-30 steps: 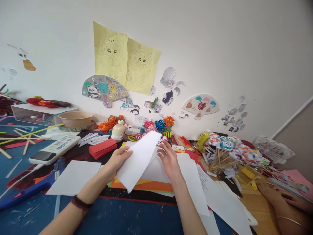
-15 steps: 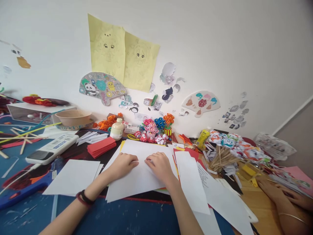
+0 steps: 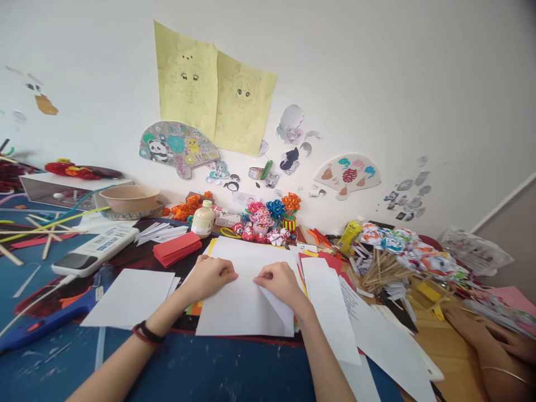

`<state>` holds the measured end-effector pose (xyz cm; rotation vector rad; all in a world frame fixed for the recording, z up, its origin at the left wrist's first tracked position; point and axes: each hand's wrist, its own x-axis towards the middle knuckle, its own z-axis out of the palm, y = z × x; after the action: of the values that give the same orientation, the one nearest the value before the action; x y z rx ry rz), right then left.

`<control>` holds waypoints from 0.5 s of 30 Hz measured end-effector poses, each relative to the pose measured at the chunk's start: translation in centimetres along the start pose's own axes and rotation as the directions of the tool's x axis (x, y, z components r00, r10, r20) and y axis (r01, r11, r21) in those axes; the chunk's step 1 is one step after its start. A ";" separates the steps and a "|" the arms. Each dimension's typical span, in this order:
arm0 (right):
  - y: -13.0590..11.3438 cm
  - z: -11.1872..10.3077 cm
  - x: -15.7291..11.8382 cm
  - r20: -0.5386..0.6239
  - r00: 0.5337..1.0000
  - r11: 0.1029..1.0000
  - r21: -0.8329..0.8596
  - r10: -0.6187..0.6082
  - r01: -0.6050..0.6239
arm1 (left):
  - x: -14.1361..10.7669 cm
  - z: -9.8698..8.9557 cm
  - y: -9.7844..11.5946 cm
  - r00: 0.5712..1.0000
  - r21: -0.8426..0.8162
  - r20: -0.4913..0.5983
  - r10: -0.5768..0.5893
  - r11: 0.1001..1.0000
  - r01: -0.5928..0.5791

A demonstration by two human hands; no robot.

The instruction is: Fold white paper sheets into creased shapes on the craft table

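A white sheet of paper [image 3: 247, 312] lies in front of me over other sheets, its near edge squared toward me. My left hand [image 3: 211, 277] is closed at the sheet's left part, thumb and fingertips pinched on it. On the other side my right hand [image 3: 278, 283] pinches the paper between thumb and fingers, and a slanting crease of raised paper runs down from it. Under the sheet, bits of coloured paper [image 3: 194, 309] peek out at the left. Beside my left forearm rests a stack of white squares [image 3: 129, 298].
Red paper strips [image 3: 176, 249], a glue bottle [image 3: 203, 220] and paper flowers [image 3: 274, 211] stand behind. A blue glue gun [image 3: 62, 312] and a power strip [image 3: 96, 251] lie left. More white sheets [image 3: 330, 312] lie right, near another person's hands [image 3: 486, 332].
The white sheet has turned and shifted so its near edge runs level. Both hands have drawn slightly apart, and the paper now bulges below my right hand.
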<state>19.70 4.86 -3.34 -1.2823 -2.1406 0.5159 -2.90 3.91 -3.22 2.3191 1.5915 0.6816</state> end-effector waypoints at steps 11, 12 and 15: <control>1.1 0.4 0.1 0.035 0.999 0.996 0.087 0.010 -0.013 | -0.6 0.0 0.8 0.984 0.149 -0.149 0.094 0.986 -0.071; 0.9 0.7 0.1 0.036 0.999 0.994 0.105 -0.013 0.009 | -0.7 0.4 1.4 0.967 0.208 -0.183 0.179 0.968 -0.140; 0.1 1.8 0.1 0.050 0.994 0.988 0.127 -0.100 0.093 | -0.8 1.5 2.4 0.926 0.270 -0.163 0.339 0.918 -0.289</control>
<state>18.52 4.96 -4.72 -1.1026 -2.1678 0.6411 -0.37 2.38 -3.64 2.8083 1.4629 0.8685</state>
